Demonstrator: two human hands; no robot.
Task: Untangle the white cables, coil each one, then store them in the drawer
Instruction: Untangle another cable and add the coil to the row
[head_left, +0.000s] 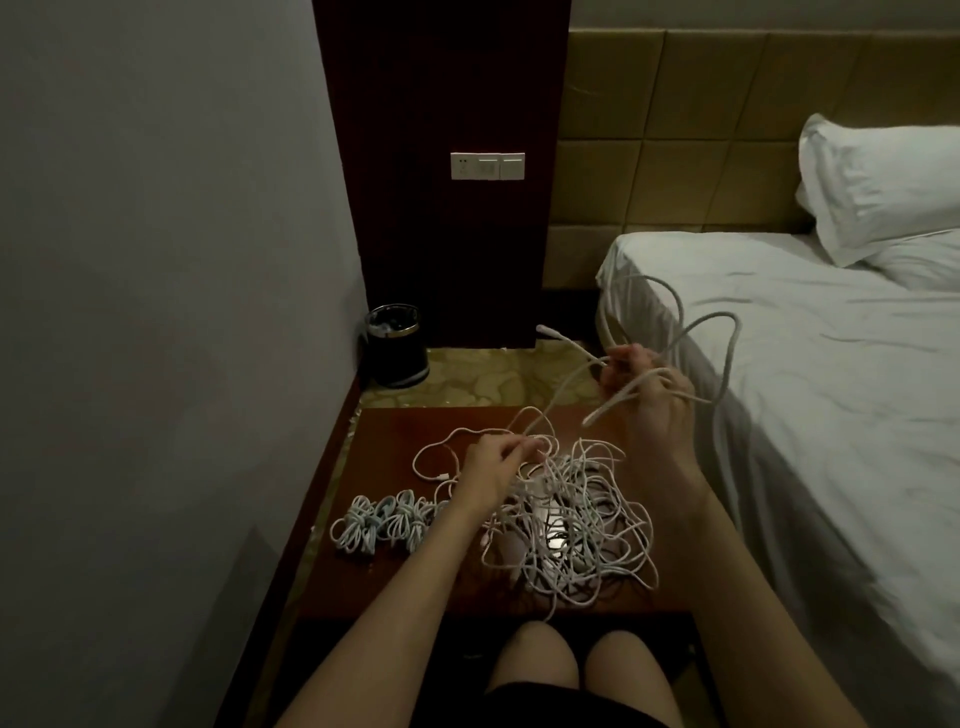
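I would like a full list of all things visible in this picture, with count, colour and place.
cable tangle: one heap, white, nightstand centre
coiled cables: several, white, nightstand left
nightstand: one, reddish-brown, beside bed
bin: one, black, floor by wall
switch panel: one, white, dark wall panel
bed: one, white sheet, right
pillow: one, white, on bed
left hand: pinches tangle
right hand: raised, grips looped cable

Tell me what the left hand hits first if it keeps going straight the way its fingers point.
Probably the tangled white cables: the left hand already pinches a strand at the pile's edge, fingers pointing right and away. Beyond lies bare nightstand top; depth is uncertain.
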